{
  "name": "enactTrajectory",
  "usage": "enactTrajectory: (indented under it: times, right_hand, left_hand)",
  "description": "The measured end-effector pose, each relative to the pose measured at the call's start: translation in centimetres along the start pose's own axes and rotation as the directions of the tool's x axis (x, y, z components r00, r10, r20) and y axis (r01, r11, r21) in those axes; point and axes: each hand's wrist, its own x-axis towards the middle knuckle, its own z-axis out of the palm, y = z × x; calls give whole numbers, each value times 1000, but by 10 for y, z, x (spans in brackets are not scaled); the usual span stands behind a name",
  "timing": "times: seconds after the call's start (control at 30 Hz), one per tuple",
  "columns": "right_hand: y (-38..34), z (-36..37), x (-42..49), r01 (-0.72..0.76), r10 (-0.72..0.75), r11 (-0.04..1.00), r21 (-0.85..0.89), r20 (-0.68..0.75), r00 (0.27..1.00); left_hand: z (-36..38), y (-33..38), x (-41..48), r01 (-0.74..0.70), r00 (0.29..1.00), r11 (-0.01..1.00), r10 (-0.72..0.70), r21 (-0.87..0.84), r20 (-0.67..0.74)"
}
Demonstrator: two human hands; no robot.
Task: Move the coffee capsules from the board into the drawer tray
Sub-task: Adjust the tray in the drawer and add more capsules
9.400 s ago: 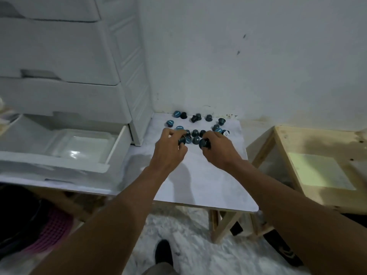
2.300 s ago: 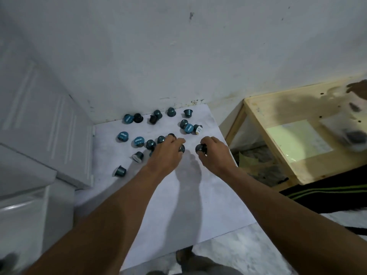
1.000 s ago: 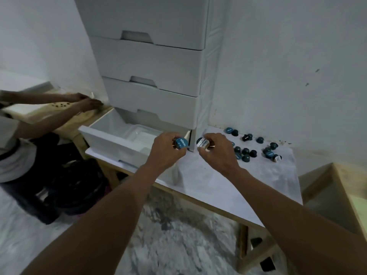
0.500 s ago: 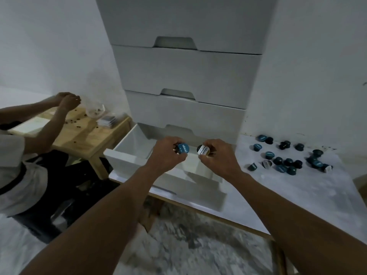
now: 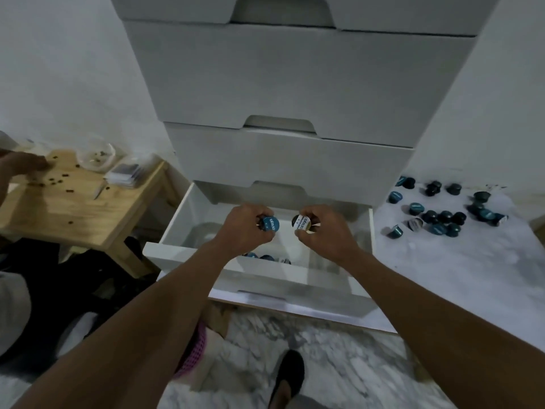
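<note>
Has carried two capsules off the board (image 5: 472,276) in the last second; now holds both over the open drawer tray (image 5: 188,228), near its front wall, so only the release remains. Pinches the blue-lidded capsule (image 5: 269,224) in the left hand (image 5: 244,228), the white-lidded capsule (image 5: 303,224) in the right hand (image 5: 324,231). Turns both lids toward the wearer, lid-to-base axes running back toward the cabinet (image 5: 295,84).
</note>
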Motion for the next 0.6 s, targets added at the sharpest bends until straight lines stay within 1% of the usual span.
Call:
enactTrajectory:
  times: [0.1,0.2,0.3,0.43,0.5,0.6]
  right_hand:
    - [12,13,19,-42,45,998,-51,50,998]
    - [27,26,30,-86,97,992,-92,122,988]
    - [39,30,39,-97,125,985,-144,201,971]
    - [49,26,45,-63,134,968,-242,288,948]
    - [49,22,44,-25,134,952,-305,341,930]
    - [46,15,41,40,141,919,-392,423,895]
  left_hand:
    - [5,-15,19,34,999,999,-35,14,40]
    - [16,-29,36,58,991,998,-56,-13,125]
    - [28,-37,51,70,979,997,-65,-19,193]
    - [45,-43,66,86,950,996,-79,-12,302]
    - [51,-43,71,98,932,995,-81,-29,352]
    - [59,-44,78,76,905,997,-56,-30,421]
